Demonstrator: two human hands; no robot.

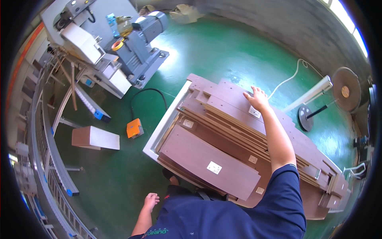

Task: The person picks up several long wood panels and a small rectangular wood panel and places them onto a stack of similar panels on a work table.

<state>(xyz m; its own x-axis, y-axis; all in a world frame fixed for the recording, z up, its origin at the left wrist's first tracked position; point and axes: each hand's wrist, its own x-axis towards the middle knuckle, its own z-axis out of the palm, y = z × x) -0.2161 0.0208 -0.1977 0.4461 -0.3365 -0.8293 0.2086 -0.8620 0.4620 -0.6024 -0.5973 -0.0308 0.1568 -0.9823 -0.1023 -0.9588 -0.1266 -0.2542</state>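
My right hand [256, 98] reaches over the far side of a stack of brown wood panels [227, 97], fingers spread. It is over or on the top panel beside a white label [254, 112]; whether it presses down I cannot tell. Closest to my body lies a separate brown panel [187, 153] with a white label [214, 167] in its middle. At my side hangs my left hand [151, 200], fingers curled in, with nothing seen in it. The panels rest on a pale pallet or cart [153, 141], whose edge shows at the left.
A grey machine with a motor [149, 27] stands at the upper left. An orange foot pedal [135, 128] with a black cable and a box-shaped piece [97, 138] are on the green floor. A curved roller conveyor [51, 155] runs along the left. A round fan [345, 89] stands at right.
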